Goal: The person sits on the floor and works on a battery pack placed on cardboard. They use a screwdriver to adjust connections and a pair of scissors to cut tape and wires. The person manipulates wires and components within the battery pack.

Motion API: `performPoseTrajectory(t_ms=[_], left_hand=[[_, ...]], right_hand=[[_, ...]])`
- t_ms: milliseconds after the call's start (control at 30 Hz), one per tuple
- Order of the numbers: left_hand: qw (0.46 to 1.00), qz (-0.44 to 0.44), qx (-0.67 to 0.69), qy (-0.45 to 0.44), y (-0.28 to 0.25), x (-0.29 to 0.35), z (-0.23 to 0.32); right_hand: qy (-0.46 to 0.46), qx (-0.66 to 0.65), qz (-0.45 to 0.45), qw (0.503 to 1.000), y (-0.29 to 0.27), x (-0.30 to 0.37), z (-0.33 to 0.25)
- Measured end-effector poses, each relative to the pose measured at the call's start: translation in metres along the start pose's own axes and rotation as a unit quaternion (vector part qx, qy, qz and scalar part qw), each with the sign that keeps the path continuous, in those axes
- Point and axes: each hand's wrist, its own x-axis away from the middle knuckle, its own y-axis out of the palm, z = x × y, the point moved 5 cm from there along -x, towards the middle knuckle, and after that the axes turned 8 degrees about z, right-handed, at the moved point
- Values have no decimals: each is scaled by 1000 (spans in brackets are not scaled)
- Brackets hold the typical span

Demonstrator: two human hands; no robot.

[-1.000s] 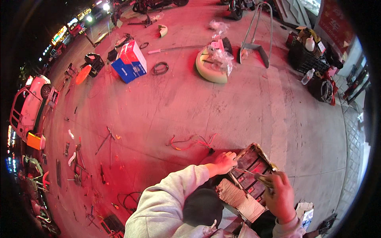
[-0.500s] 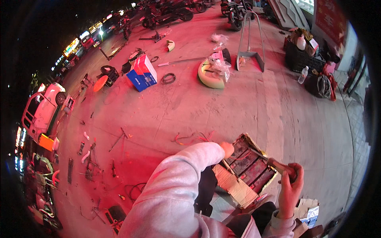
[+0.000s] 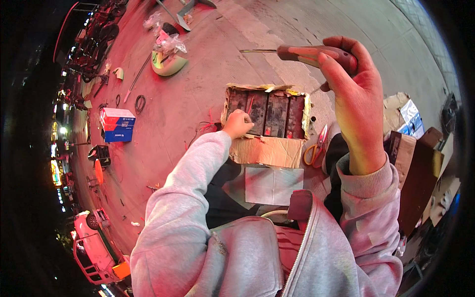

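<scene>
Right, a screwdriver (image 3: pixel 321 55) is gripped in the right hand (image 3: pixel 352 81), fingers wrapped round its reddish-brown handle, thin shaft pointed left. It is held up in the air, well apart from the opened carton (image 3: pixel 307 116) on the ground ahead. Several dark blocks (image 3: pixel 276 111) are seated side by side in the carton; its torn upper edges are left ragged, and a cardboard flap (image 3: pixel 267 152) is folded out toward the person.

The left hand (image 3: pixel 238 123) is placed at the carton's near-left corner, fingers curled; whether anything is pinched there can't be told, fingertips being partly hidden. Red wires (image 3: pixel 207 127) are strewn on the ground just left of it.

Orange-handled scissors (image 3: pixel 313 152) are laid just right of the flap. A pale sheet (image 3: pixel 274 185) is positioned below the flap. Farther left, a blue, red and white box (image 3: pixel 118 124) is parked on the pavement.
</scene>
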Motion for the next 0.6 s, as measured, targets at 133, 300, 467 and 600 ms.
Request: performPoseTrajectory(t_ms=[133,300,467,600], left_hand=[[998,-12,-21,-55,23,8,17],[979,-7,100,-175,12,0,10],[863,18,362,-350,-34,11,-22],[833,63,435,-335,-60,11,-15]], right_hand=[[0,-38,9,999,-5,5,-4],[-2,-7,-1,1000,-12,3,-2],[-24,0,3,1000,-9,-3,-3],[16,-89,-12,996,3,-2,2]])
